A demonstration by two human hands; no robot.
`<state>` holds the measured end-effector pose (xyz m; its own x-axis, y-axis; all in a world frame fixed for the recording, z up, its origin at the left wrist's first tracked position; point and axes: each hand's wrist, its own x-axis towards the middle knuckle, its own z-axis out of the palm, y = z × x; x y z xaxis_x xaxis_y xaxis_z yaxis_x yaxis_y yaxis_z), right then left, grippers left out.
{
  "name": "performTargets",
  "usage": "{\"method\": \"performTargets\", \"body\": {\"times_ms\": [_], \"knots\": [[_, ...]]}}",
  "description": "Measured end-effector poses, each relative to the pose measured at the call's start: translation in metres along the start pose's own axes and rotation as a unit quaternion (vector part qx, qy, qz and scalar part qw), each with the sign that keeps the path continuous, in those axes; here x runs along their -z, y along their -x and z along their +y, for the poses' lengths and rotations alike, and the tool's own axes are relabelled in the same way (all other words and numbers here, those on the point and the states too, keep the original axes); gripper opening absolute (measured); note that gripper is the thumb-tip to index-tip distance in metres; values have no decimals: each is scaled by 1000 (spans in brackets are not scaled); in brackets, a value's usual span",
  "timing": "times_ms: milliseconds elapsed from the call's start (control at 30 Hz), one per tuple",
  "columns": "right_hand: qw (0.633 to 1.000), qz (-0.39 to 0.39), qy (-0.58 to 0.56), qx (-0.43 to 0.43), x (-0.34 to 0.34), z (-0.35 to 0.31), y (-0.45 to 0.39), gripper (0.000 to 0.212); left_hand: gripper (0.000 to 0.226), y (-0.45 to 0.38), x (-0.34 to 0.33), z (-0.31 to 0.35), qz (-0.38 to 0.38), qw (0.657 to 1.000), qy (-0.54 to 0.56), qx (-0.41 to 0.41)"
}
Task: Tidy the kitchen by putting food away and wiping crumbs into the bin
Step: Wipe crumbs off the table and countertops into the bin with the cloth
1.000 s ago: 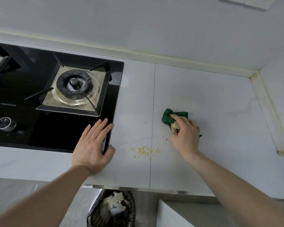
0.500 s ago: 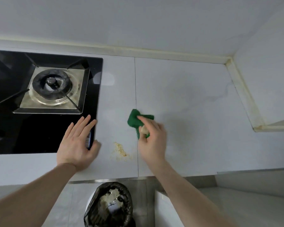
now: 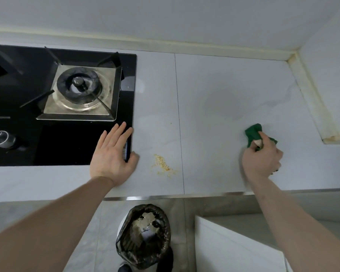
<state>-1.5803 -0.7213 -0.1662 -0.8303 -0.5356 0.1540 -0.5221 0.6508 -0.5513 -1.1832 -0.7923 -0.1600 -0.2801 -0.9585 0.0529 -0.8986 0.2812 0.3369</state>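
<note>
A small heap of pale yellow crumbs is seen near the front edge of the worktop, just left of a thin seam that runs front to back. No object is found between the heap and the edge. The bin, lined with a black bag and holding some scraps, is placed on the floor below, nearly under the crumbs.

The left hand is laid flat, fingers spread, across the right front corner of the black glass hob; nothing is held by it. A green cloth is bunched in the closed grip of the right hand and pressed to the worktop, well apart from the crumbs and near the right-hand corner.

The worktop is pale grey with faint veining, backed by a plain light wall with a yellowed sealant strip. A white cabinet top is seen at lower right.

One burner is fully shown, one knob, one cloth, one bin and one heap of crumbs
</note>
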Motion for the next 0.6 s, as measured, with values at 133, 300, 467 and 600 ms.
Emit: {"method": "performTargets", "body": {"times_ms": [133, 300, 467, 600], "knots": [[996, -20, -18, 85, -15, -27, 62, 46, 71, 1, 2, 1, -7, 1000, -4, 2], [986, -101, -28, 132, -45, -86, 76, 46, 71, 3, 0, -1, 3, 1000, 3, -5], [968, -176, -11, 181, -63, -128, 65, 43, 71, 4, -5, -4, 21, 1000, 16, -4], [946, -239, 4, 218, -56, -124, 69, 42, 69, 7, -7, -6, 22, 999, 23, -11]]}}
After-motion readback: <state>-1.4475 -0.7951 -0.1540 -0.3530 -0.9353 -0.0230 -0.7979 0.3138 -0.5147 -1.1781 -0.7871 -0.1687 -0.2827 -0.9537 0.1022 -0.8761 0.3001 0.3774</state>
